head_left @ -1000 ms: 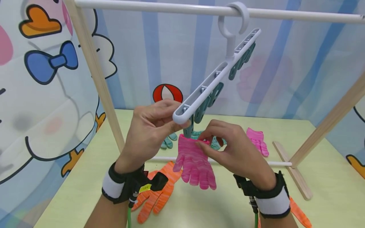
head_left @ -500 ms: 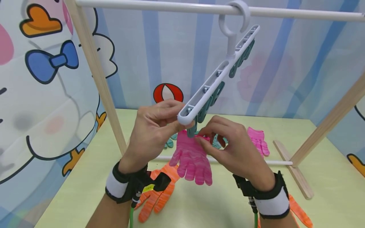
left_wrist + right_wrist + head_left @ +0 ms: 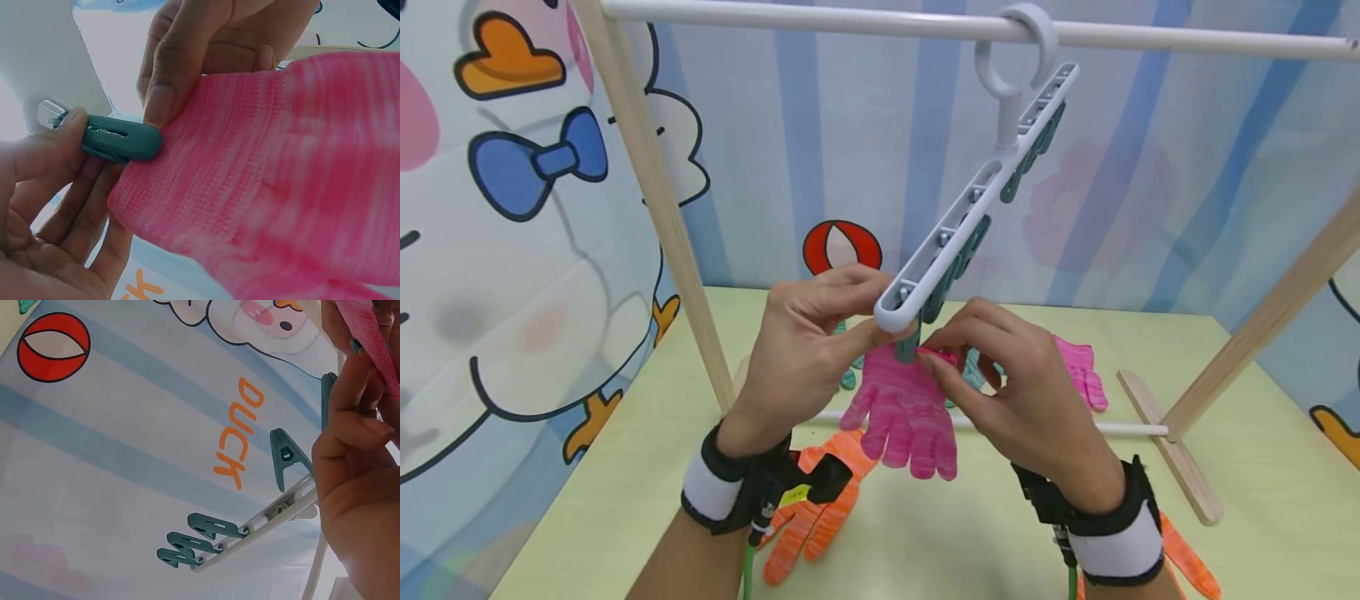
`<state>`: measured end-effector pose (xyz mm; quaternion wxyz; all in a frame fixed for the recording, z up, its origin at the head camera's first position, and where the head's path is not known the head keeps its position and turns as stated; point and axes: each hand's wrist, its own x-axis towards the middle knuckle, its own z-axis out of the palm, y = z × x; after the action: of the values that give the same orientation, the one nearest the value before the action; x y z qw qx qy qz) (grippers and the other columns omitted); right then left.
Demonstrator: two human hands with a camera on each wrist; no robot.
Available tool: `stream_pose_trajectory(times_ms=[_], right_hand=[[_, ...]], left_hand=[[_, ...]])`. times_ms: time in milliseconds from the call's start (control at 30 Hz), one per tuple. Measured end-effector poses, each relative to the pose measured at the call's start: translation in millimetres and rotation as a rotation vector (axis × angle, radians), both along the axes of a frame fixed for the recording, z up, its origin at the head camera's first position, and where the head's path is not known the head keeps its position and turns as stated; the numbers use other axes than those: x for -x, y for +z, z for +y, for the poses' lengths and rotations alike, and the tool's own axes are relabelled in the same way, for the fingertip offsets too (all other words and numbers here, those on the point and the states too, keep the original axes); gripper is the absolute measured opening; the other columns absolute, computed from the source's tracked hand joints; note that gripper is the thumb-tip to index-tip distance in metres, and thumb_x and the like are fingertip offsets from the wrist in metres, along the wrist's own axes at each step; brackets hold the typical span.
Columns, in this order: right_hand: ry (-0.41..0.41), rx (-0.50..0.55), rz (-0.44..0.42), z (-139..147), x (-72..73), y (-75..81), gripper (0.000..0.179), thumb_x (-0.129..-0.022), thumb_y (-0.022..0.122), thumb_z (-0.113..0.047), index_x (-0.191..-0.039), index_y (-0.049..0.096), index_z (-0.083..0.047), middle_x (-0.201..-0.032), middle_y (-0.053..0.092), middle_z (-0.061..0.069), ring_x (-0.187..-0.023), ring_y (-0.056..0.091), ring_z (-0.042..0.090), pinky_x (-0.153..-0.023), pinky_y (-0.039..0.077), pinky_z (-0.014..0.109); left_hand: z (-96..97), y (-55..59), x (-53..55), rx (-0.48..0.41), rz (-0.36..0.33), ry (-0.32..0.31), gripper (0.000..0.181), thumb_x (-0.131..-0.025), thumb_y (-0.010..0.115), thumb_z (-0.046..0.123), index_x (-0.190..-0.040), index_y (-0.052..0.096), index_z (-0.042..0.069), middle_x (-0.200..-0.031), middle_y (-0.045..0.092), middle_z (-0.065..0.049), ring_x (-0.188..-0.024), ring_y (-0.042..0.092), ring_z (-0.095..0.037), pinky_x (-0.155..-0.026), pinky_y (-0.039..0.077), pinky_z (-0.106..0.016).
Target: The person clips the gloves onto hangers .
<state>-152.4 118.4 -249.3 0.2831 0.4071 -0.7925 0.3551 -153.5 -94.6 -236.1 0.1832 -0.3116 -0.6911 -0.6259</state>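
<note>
A pink striped glove (image 3: 898,408) hangs fingers down beneath the near end of the white hanger (image 3: 957,237). My right hand (image 3: 1018,387) pinches its cuff between thumb and fingers. At the hanger's near end, my left hand (image 3: 808,354) squeezes the upper part of a green clothespin (image 3: 907,347). In the left wrist view, the clothespin (image 3: 125,137) lies over the cuff's edge, right beside the other hand's thumb. The cuff's far side is hidden. More green clothespins (image 3: 212,526) on the hanger hold nothing.
The hanger hooks over a white rod (image 3: 850,17) between wooden posts (image 3: 658,200). Orange gloves lie on the table, one (image 3: 827,508) near my left wrist and another (image 3: 1187,554) by my right. A pink glove (image 3: 1081,371) and green gloves (image 3: 973,371) lie farther back.
The glove has risen and shifted slightly left, so the clothespin now overlaps the front of its cuff. The hanger's near end and my left hand have moved a little right.
</note>
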Motion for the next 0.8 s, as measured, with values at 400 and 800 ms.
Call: stream_pose_trajectory(times_ms=[400,800], right_hand=[[-0.011,0.028,0.04,-1.5,-2.5,3.7,0.021,-0.082,0.082,0.0,-0.099,0.074,-0.01,-0.088,0.065,-0.002,-0.069,0.051,0.004,-0.052,0.044,0.02],[0.037,0.037,0.042,-3.0,2.5,0.1,0.023,-0.082,0.081,0.003,-0.099,0.071,-0.008,-0.09,0.067,0.0,-0.073,0.055,0.005,-0.057,0.05,0.019]], left_hand=[[0.7,-0.1,0.2,0.005,0.014,-0.002,0.034,-0.09,0.072,-0.003,-0.124,0.07,-0.003,-0.11,0.072,-0.017,-0.112,0.064,-0.019,-0.098,0.057,-0.045],[-1.5,-0.6,1.8,-0.011,-0.005,-0.022,0.035,-0.089,0.073,-0.005,-0.125,0.069,-0.004,-0.11,0.072,-0.019,-0.11,0.065,-0.023,-0.1,0.056,-0.046]])
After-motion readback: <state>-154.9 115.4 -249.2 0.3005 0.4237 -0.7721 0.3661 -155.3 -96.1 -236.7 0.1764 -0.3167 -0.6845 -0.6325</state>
